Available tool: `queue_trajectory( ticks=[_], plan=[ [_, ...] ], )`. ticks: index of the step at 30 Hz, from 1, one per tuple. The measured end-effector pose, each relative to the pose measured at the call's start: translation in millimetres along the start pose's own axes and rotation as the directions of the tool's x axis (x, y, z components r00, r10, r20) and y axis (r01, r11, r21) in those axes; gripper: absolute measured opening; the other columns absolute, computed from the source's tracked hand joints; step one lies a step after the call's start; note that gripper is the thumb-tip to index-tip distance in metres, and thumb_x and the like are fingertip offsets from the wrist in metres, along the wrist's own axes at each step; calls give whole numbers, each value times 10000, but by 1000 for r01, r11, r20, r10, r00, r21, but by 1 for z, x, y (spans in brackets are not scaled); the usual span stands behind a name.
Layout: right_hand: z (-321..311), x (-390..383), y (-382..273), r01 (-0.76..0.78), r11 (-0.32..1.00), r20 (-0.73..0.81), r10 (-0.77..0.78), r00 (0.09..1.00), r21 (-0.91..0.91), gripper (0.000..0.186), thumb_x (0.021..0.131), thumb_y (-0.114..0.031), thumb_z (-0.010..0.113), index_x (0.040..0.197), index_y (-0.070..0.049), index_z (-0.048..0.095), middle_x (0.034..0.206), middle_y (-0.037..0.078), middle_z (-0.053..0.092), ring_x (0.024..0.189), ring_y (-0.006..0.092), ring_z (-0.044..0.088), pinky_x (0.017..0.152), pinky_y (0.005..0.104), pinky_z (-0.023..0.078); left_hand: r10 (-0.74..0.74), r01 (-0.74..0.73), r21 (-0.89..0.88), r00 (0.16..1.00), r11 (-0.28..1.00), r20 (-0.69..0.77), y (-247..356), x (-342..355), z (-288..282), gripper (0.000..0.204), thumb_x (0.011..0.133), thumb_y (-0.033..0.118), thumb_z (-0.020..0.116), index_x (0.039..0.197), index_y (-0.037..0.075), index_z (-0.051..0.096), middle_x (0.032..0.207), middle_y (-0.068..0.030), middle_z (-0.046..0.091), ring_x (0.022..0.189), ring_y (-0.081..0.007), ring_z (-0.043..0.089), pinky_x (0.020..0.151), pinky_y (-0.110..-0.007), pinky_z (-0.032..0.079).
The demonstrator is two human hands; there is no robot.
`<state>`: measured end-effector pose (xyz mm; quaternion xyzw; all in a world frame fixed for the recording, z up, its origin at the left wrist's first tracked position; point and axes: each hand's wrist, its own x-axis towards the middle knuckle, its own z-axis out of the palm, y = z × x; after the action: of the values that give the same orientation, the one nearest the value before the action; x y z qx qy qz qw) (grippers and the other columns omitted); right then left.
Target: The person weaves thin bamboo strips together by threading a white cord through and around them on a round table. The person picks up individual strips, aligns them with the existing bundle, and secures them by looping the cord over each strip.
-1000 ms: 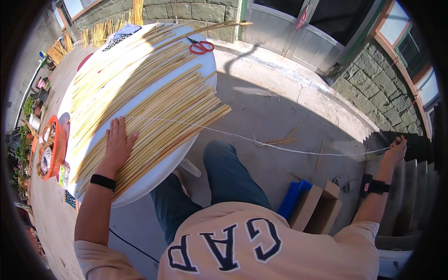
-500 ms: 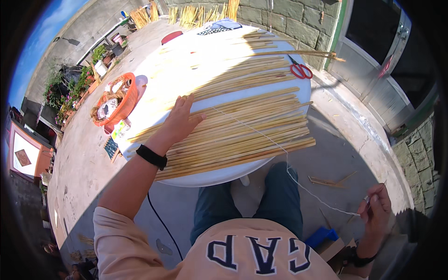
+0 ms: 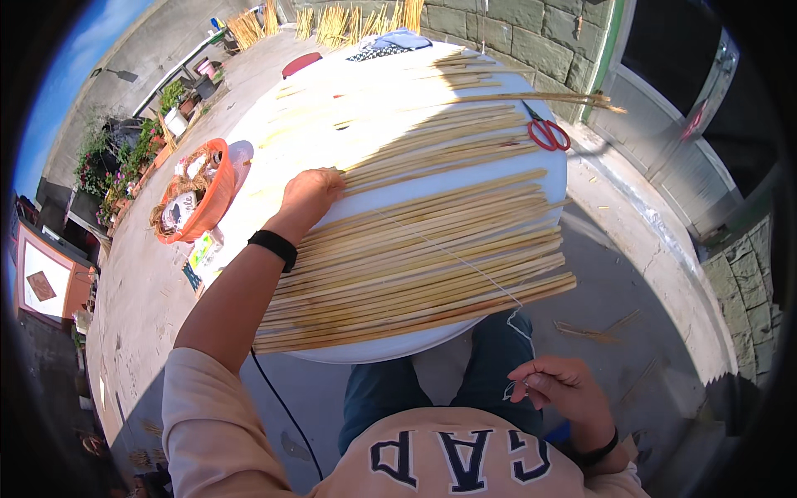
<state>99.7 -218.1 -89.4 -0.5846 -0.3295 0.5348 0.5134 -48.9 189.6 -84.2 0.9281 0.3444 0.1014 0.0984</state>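
Long pale straw stalks (image 3: 432, 278) lie in rows across a round white table (image 3: 498, 188). A thin white string (image 3: 448, 256) runs over the nearer rows and hangs from the table's front edge. My left hand (image 3: 311, 195) is curled at the left end of the middle rows, fingers closed on a stalk, the fingertips partly hidden. My right hand (image 3: 560, 386) is pinched on the string above my lap, with something small between the fingers. Red-handled scissors (image 3: 548, 133) lie at the table's right edge.
An orange basin (image 3: 212, 195) of fibrous material stands at the table's left, near a red stool (image 3: 300, 65) and folded cloths (image 3: 390, 46). Potted plants (image 3: 124, 166) and upright straw bundles (image 3: 357, 25) line the yard. A stone wall and door (image 3: 656, 124) are at the right.
My right hand has come in from the far right toward my lap, slackening the string. My left hand, earlier flat, has moved forward and curled its fingers. The view has turned left.
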Motion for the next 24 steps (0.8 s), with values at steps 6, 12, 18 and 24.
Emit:
queue_trajectory(
  ticks=[6, 12, 18, 24],
  plan=[
    [-5, 6, 2, -60, 998, -88, 63, 994, 36, 186, 886, -92, 484, 1003, -18, 608, 741, 41, 627, 559, 48, 477, 521, 168, 401, -2, 2, -16, 1000, 1000, 14, 0, -1, -1, 195, 649, 88, 688, 817, 70, 591, 778, -67, 591, 822, -233, 549, 723, -341, 442],
    [-3, 12, 7, -62, 997, -50, 64, 997, 39, 200, 896, -122, 476, 1019, -23, 599, 733, 32, 618, 557, 45, 471, 523, 170, 401, 25, -24, -36, 999, 999, 26, -6, 5, 3, 229, 616, 65, 707, 789, 52, 557, 749, -78, 569, 805, -237, 544, 710, -339, 438],
    [-4, 18, 10, -83, 995, -24, 85, 996, 59, 205, 898, -128, 474, 1028, -22, 593, 733, 31, 615, 546, 44, 464, 511, 171, 397, 37, -31, -70, 996, 997, 86, -19, 13, 11, 232, 614, 64, 713, 774, 42, 546, 742, -83, 578, 764, -249, 551, 684, -343, 441],
    [-3, 18, 13, -61, 996, -22, 62, 998, 62, 204, 898, -125, 473, 1028, -22, 591, 730, 30, 613, 541, 43, 461, 506, 171, 395, 23, -14, -77, 993, 997, 116, -22, 15, 10, 245, 607, 71, 725, 769, 32, 545, 735, -99, 591, 724, -259, 561, 655, -345, 445]
  ],
)
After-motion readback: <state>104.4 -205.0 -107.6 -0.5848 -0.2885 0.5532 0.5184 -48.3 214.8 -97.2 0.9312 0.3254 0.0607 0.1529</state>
